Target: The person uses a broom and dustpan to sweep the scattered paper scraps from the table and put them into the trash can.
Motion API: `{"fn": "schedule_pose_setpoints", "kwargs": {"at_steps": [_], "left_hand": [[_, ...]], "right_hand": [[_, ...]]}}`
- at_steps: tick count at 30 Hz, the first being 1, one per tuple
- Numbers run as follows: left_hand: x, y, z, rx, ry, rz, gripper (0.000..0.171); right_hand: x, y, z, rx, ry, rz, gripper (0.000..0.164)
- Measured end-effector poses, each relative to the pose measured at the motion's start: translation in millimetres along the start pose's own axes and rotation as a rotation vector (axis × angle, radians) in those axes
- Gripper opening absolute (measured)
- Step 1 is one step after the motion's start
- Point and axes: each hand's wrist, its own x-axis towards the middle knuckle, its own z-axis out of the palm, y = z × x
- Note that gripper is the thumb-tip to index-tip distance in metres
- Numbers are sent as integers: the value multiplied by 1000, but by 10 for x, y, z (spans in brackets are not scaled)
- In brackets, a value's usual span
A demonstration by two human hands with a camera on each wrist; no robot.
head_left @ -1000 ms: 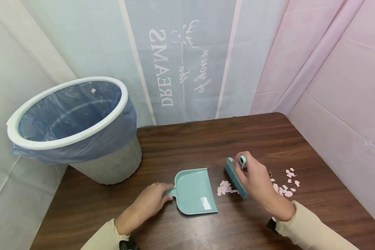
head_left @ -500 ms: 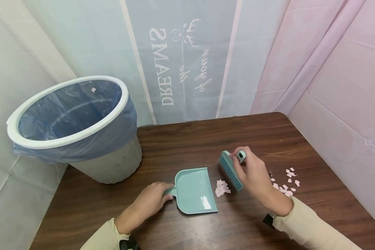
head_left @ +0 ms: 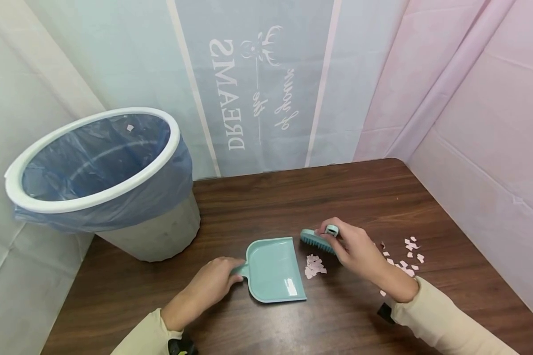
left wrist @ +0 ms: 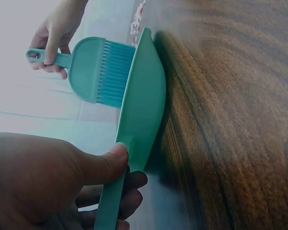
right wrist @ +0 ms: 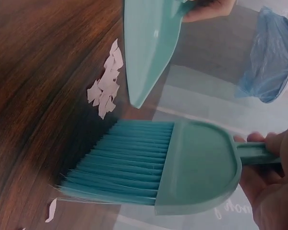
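Note:
My left hand (head_left: 210, 281) grips the short handle of a mint-green dustpan (head_left: 273, 271), which lies on the table with its straight edge to the right. A small pile of white paper scraps (head_left: 314, 266) sits just off that edge. In my right hand (head_left: 360, 251) is the handle of a matching hand brush (head_left: 316, 240), held behind the pile and close to the pan's far corner. The right wrist view shows the brush's blue-green bristles (right wrist: 125, 163) low over the wood, beside the scraps. From the left wrist, the brush (left wrist: 89, 69) appears beyond the dustpan (left wrist: 144, 105).
A grey bin (head_left: 160, 236) with a white rim and blue bag liner stands at the left rear. More paper scraps (head_left: 410, 244) are scattered right of my right hand. Printed cloth walls (head_left: 266, 98) border the dark wooden table (head_left: 257, 197).
The brush has moved left toward the dustpan and turned more sideways. Scraps swept left now form a compact pile by the pan's edge. My left hand and the dustpan stay put.

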Motion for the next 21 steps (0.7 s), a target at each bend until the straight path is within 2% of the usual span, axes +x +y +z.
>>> {"fn": "schedule_pose_setpoints", "kwargs": {"at_steps": [5,9,15,18,21], "left_hand": [[-3,-17,8,-1,8,6,33],[-5,-21,6,3,17,13,32],[-12,-12,-3,-6,10,13,29],[-2,1,-15,-6,-7,18,23],[19,24,-43,-9,-27,14,20]], "right_hand": [[-20,-66,-24,59,-35,-34,37],[-37,-126,-45,39,23,-31,34],[-67,-196,-19,-173,184,36,30],[-92,-232,27,-268,194,82,27],[-107,-271,92,-312,188,106,25]]}}
